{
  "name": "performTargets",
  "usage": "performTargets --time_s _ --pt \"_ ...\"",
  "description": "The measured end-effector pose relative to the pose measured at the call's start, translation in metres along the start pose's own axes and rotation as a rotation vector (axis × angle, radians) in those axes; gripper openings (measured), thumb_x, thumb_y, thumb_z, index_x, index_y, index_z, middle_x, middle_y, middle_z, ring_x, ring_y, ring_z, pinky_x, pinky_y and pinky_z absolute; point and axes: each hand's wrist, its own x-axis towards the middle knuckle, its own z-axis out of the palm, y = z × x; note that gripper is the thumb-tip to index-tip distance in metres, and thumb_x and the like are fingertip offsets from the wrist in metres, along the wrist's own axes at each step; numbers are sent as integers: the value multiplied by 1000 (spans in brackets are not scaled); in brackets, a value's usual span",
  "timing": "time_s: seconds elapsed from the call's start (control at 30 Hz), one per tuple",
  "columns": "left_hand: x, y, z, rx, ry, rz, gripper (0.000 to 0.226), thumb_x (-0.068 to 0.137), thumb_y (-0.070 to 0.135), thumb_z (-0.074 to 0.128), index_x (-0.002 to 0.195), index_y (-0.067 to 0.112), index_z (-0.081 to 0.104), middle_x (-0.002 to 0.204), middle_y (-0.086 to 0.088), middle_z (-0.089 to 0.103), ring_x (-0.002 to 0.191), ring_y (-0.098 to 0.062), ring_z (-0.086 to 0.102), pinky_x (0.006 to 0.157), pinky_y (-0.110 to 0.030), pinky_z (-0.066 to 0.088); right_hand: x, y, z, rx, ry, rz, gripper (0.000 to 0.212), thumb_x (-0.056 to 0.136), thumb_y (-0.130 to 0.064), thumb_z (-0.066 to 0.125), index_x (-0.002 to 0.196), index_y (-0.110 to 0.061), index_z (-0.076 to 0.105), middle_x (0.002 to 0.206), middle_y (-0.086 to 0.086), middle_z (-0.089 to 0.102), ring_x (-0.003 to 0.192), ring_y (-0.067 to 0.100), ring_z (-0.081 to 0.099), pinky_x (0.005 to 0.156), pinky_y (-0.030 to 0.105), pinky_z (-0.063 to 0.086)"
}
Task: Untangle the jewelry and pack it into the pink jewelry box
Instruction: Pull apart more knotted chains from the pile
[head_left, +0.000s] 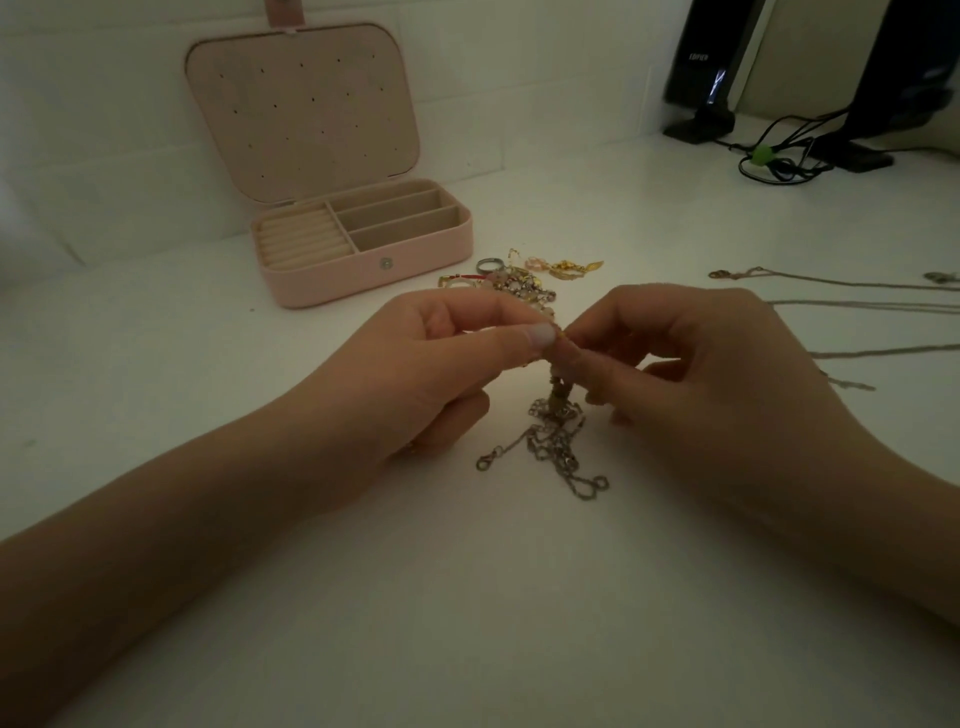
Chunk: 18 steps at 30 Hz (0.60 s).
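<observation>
My left hand (441, 364) and my right hand (691, 358) meet at the middle of the white table, both pinching the top of a tangled silver chain (556, 441). The chain hangs from my fingertips and its lower loops and clasp lie on the table. Behind my hands lies a pile of tangled jewelry (519, 278) with gold charms, a ring and pink beads. The pink jewelry box (363, 270) stands open at the back left, its ring rolls and three long compartments holding nothing.
Thin chains (841, 293) lie stretched out on the table to the right. Black speakers (706, 67) and a bundle of black cables (779, 156) stand at the back right. A white wall runs behind the box.
</observation>
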Motion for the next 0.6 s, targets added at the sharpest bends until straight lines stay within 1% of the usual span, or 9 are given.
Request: performTargets --time_s 0.03,0.1,0.2,0.23,0.3,0.33,0.37,0.5,0.6 --pt "0 0 -1 -3 18 4 13 65 35 62 65 26 72 39 8 26 32 -8 14 41 -20 5 1 0 -1 15 1 1 5 80 -29 67 79 -29 72 71 -16 69 66 4 65 59 21 54" --pt "1 -1 -3 -2 52 10 14 67 33 61 67 24 72 38 9 27 32 -8 14 41 -20 4 3 0 -5 93 10 30 8 81 -20 68 81 -25 74 70 -12 71 63 4 67 57 16 53" --pt "2 -2 -5 51 70 16 18 69 32 60 73 18 70 35 10 33 31 -8 15 41 -19 5 4 -1 -9 318 16 157 7 83 -14 68 83 -16 75 71 0 73 63 10 69 57 20 56" --pt "2 -2 -4 70 69 23 18 68 33 61 73 18 71 37 2 33 31 -8 15 40 -17 6 4 -1 -9 385 18 202 7 83 -13 68 83 -13 74 71 3 73 63 13 69 58 21 56" --pt "1 -1 -4 94 59 35 14 67 34 63 69 24 73 46 -17 31 32 -9 15 39 -13 9 4 -1 -9 476 34 269 8 82 -11 67 84 -8 74 73 8 73 62 15 69 58 21 56" --pt "1 -2 -4 108 53 42 12 67 34 64 68 26 73 49 -23 31 32 -9 15 39 -13 9 5 -1 -9 496 47 288 8 82 -12 67 84 -8 74 74 9 73 61 15 68 58 21 56" --pt "1 -2 -4 128 45 47 12 67 35 64 68 27 74 49 -24 31 33 -10 15 39 -13 10 5 -1 -10 504 61 297 9 81 -12 67 84 -7 73 74 9 74 60 14 68 57 20 56" --pt "2 -5 -6 184 20 54 13 65 36 65 71 29 74 36 2 30 34 -11 15 40 -14 12 6 -1 -10 485 73 293 9 83 -14 65 81 -8 71 72 10 73 60 15 69 57 19 55" --pt "3 -5 -6 194 30 59 15 61 36 67 70 28 75 37 4 30 36 -11 18 39 -15 15 5 -2 -9 402 53 239 11 87 -16 63 79 -8 66 70 9 72 60 16 69 58 22 57"
